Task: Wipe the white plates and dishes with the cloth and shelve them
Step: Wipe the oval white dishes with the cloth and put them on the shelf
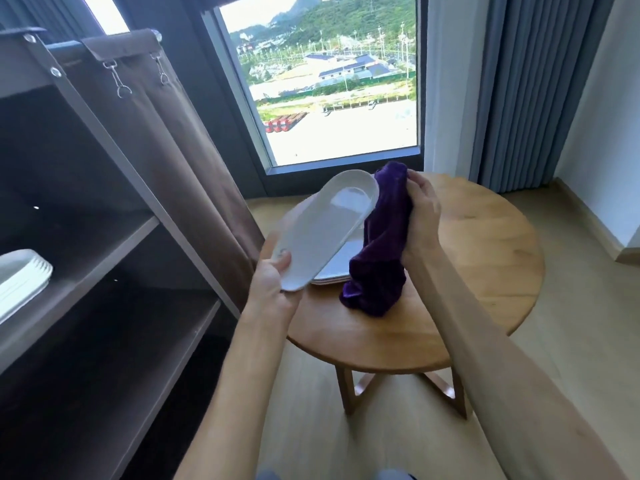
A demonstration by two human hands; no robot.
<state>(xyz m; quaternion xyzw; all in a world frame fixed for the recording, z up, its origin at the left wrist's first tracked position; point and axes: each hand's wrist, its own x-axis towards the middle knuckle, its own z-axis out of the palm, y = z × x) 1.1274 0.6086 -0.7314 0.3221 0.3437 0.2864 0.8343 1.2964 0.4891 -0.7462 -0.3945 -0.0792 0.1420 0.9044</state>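
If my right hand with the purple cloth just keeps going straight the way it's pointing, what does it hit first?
Most likely the white oval dish that the left hand holds tilted above the table. The right hand grips the purple cloth, whose folds already sit at the dish's right edge. Depth is hard to judge from one view.

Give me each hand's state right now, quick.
Left hand: closed on the near end of the white dish, tilted above the table.
Right hand: closed on the purple cloth, against the dish.

The scene is viewed from one head-worn wide-angle camera, angled forward and down, close over a round wooden table (485, 271), with shelving (104, 244) caught at left.
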